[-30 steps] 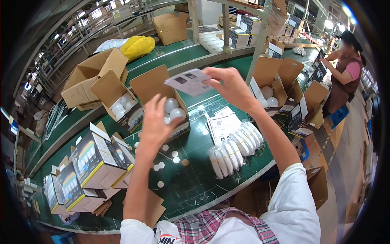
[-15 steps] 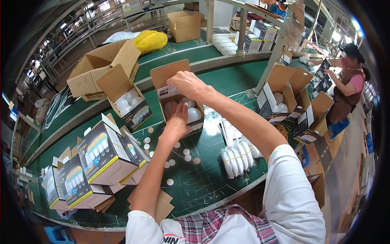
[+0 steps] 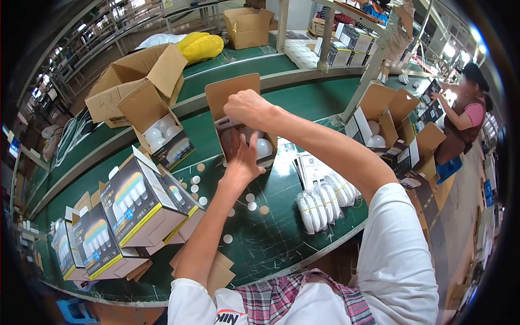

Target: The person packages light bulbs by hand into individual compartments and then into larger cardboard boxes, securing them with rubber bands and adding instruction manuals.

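An open box (image 3: 233, 86) with white bulbs (image 3: 263, 148) inside stands in front of me on the green table. My left hand (image 3: 242, 157) reaches into its opening with fingers spread, the fingertips among the contents. Above the box's left side is my right hand (image 3: 252, 110), its fingers curled closed at a pale printed piece (image 3: 223, 124) near the back flap. What the right fingers pinch is mostly hidden. Another open box of bulbs (image 3: 162, 132) stands to the left.
Printed boxes (image 3: 132, 200) stand at the left, with small round discs (image 3: 227, 238) beside them. Wrapped white pieces (image 3: 319, 208) and papers (image 3: 310, 170) lie right of centre. More open boxes (image 3: 374, 130) stand further right, near a co-worker (image 3: 467, 116). A rail (image 3: 189, 108) runs behind.
My right hand has curled more tightly and turned over the box. My left hand has spread its fingers in the opening. The view has shifted slightly.
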A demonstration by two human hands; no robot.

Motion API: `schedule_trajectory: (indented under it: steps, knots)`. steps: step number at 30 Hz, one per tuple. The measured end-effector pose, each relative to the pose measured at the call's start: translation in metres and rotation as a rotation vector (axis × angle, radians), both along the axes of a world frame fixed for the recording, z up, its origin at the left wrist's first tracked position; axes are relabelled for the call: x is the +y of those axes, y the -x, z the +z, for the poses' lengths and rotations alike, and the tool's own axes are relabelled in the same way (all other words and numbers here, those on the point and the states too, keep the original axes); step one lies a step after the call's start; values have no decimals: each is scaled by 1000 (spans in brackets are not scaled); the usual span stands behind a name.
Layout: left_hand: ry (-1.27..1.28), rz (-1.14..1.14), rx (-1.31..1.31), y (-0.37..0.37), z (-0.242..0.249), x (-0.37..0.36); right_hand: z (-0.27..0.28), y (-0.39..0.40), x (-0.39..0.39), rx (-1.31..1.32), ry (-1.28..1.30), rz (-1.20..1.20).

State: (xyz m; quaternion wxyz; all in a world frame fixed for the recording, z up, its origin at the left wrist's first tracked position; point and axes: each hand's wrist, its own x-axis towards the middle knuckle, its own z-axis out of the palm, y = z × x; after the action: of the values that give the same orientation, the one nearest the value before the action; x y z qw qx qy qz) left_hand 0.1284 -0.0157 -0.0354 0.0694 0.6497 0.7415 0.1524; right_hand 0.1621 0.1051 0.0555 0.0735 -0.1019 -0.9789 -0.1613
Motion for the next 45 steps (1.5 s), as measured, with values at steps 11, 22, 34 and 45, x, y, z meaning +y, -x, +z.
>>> schedule_trajectory:
  steps: [11,22,34,45]
  knots:
    - [-105,-77,46,13,-10,-7,-31,-12,11,172,157,43]
    - [-157,-148,35,13,-18,-12,-36,-14,-5,70,124,-157]
    - [-154,-190,-10,9,-16,-18,-30,-21,-20,-22,123,-281]
    - [-124,-128,62,4,-16,-18,-53,-29,-15,84,-57,-140]
